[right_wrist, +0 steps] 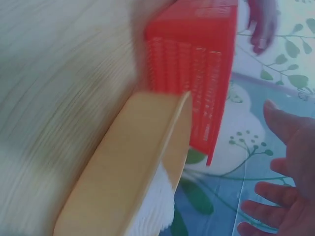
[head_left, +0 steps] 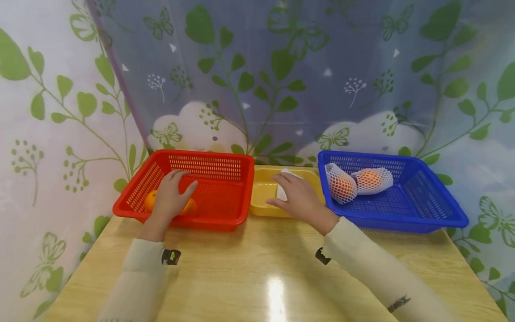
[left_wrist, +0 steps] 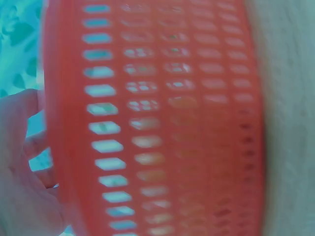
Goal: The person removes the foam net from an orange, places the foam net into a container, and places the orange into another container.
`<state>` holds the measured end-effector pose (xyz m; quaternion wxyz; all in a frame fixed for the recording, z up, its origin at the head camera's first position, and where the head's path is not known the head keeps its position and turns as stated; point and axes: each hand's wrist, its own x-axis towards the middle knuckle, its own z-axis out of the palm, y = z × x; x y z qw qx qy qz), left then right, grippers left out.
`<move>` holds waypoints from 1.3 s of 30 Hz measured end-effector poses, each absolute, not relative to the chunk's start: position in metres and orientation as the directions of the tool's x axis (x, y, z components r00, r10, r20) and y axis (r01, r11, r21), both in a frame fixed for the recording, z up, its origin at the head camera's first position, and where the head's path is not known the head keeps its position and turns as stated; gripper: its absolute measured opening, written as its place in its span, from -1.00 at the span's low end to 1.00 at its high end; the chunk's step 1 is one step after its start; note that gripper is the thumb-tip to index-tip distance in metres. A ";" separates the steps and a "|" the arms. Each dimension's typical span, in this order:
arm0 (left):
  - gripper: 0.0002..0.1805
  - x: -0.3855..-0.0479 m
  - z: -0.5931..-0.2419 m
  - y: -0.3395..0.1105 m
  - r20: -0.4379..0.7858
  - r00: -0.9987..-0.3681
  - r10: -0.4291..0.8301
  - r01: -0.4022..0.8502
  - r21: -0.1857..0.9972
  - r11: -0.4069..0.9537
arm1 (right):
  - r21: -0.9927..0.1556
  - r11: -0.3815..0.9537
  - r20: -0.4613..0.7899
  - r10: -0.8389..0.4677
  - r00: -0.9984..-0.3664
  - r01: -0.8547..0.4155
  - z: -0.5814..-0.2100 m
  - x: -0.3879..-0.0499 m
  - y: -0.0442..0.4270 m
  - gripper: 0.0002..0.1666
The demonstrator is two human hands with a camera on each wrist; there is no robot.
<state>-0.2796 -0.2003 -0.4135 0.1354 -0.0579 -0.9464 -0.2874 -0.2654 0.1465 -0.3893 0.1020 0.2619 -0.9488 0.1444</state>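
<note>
My left hand (head_left: 170, 197) hovers over the left part of a red plastic basket (head_left: 219, 194), fingers relaxed and thumb apart. Beneath it lie two orange fruits, one orange (head_left: 150, 201) to its left and another (head_left: 189, 207) partly covered by the hand. Over a shallow yellow container (head_left: 262, 193), my right hand (head_left: 301, 197) is held with loosely spread fingers. White foam netting (head_left: 281, 193) lies in that container below the fingers. The right wrist view shows the right hand (right_wrist: 295, 172) apart from the container and the netting (right_wrist: 156, 206).
A blue basket (head_left: 414, 197) stands at the right, holding two orange fruits in white foam nets (head_left: 343, 187). All three containers are lined up along the back of the wooden table (head_left: 225, 273), before a printed curtain (head_left: 257, 80).
</note>
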 end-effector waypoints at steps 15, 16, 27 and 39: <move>-0.25 -0.255 -0.385 -0.097 0.418 -0.879 0.231 0.449 0.559 0.697 | -0.108 0.920 0.197 -0.351 -0.915 -0.376 -0.364 -0.262 0.225 -0.12; -0.23 -0.254 -0.384 -0.088 0.412 -0.877 0.247 0.457 0.559 0.691 | -0.107 0.928 0.174 -0.335 -0.926 -0.356 -0.362 -0.264 0.230 -0.08; -0.19 -0.253 -0.383 0.003 0.395 -0.828 0.399 0.559 0.518 0.647 | -0.258 0.962 -0.105 -0.122 -0.987 -0.092 -0.352 -0.303 0.283 0.24; -0.16 -0.259 -0.408 0.068 0.232 -0.863 0.449 0.504 0.450 0.737 | -0.373 0.927 -0.246 -0.060 -0.967 0.037 -0.357 -0.339 0.307 0.30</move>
